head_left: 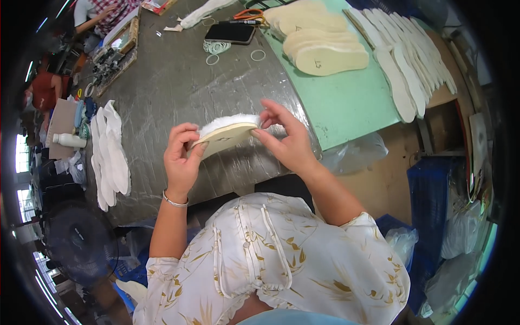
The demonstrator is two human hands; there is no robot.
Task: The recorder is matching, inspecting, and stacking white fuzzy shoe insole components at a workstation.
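Note:
Above the near part of the dark table, both my hands hold a cream insole (225, 142) with a fluffy white layer along its upper side. It is tilted so its smooth face with a handwritten mark shows. My left hand (183, 157) pinches one end, thumb on the smooth face and fingers behind. At the other end my right hand (290, 142) has its thumb against the edge, with the fingers raised and curved around the fluffy side. Part of the fluffy layer is hidden behind the insole.
Cream insoles (331, 58) lie stacked on a green board (346, 114), with rows of fluffy white insoles (398, 81) beyond. More fluffy pieces (111, 154) line the left table edge. A phone (230, 33), orange-handled scissors (250, 15) and bands (258, 55) lie at the back. Two people are far left.

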